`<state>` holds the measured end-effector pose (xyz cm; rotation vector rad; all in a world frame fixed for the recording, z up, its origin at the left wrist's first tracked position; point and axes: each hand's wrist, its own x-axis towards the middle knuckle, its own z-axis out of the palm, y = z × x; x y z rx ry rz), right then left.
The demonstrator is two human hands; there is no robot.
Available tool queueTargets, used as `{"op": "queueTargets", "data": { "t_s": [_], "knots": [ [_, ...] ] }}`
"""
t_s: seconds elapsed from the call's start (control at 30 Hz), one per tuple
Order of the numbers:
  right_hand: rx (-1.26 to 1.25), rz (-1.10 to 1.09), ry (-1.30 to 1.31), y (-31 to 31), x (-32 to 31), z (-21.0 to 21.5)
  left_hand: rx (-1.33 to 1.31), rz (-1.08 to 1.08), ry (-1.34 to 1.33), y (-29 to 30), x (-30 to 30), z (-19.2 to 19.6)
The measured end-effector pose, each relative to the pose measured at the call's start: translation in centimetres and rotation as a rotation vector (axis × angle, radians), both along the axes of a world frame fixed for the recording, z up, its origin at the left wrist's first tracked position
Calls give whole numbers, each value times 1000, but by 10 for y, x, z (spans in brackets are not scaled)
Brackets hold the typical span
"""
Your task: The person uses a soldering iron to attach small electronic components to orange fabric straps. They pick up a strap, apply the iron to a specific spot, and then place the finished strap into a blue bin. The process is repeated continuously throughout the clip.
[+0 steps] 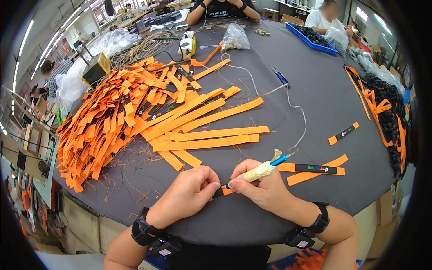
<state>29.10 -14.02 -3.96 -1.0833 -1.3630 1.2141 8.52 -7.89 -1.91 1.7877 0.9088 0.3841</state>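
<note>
My left hand [189, 193] pinches one end of a short orange and black strap [223, 191] near the front edge of the dark grey table [315, 103]. My right hand [263, 186] grips a tape-wrapped pen-like tool [261, 170] with a blue tip and a thin white cord, its point at the strap between my hands. Another orange strap with a black label [315, 169] lies just right of my right hand. Both wrists wear black bands.
A big heap of orange straps [117, 117] covers the table's left half, with longer strips [211, 135] fanned toward the middle. A pile of black and orange straps [387, 112] lies at the right. A blue tray [310, 38], a plastic bag [234, 38] and seated people are across the table.
</note>
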Motion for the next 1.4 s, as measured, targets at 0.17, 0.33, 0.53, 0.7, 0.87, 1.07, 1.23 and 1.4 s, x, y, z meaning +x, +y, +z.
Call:
{"op": "queueTargets", "data": {
  "t_s": [0.17, 0.33, 0.53, 0.7, 0.87, 1.07, 1.23, 1.4],
  "knots": [
    [-5, 3, 4, 1, 0, 1, 15, -1, -4, 0, 0, 0],
    [-87, -74, 137, -2, -3, 3, -108, 80, 13, 0, 3, 4],
    [-62, -40, 90, 0, -1, 0, -127, 83, 8, 0, 2, 4],
    [-50, -27, 70, 0, 0, -2, -132, 83, 3, 0, 3, 4],
    [-49, -26, 64, 0, 0, -2, -131, 73, -6, 0, 2, 3],
    [-130, -85, 179, -2, -2, 6, -175, 265, -179, 3, 0, -4],
    [-157, -146, 319, -1, 9, 11, 613, 303, 36, 3, -2, 13],
    [-96, -198, 446, -3, 18, 16, 597, -55, 142, -24, 11, 21]
  ]
}}
